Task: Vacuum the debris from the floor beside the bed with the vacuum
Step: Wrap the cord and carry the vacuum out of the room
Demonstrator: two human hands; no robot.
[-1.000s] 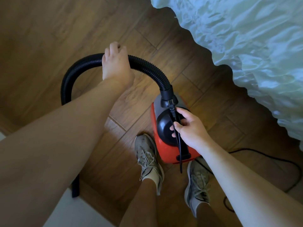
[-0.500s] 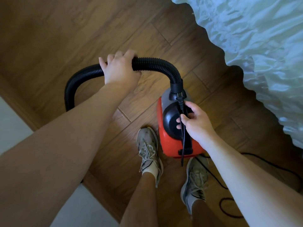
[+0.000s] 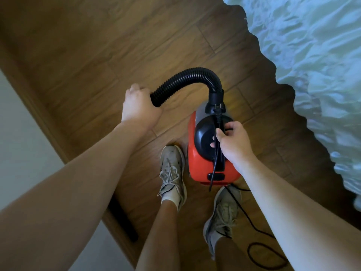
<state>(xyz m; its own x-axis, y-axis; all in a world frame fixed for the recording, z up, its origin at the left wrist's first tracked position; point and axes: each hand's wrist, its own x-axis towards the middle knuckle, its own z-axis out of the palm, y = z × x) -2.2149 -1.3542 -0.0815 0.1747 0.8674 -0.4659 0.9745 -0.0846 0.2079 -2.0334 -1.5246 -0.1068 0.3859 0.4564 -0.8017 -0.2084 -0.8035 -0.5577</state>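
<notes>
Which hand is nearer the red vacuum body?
Right. The right hand holds the handle atop the red vacuum body; the left hand grips the hose, off to its left.

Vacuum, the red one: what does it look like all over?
The vacuum is a small canister: shiny red plastic body, black domed top, grey front. A black ribbed hose rises from its front and arches to the left hand, which grips it. The right hand grips its top handle, where a thin black cord runs down. It is upright over the wooden floor, beside the left shoe.
</notes>
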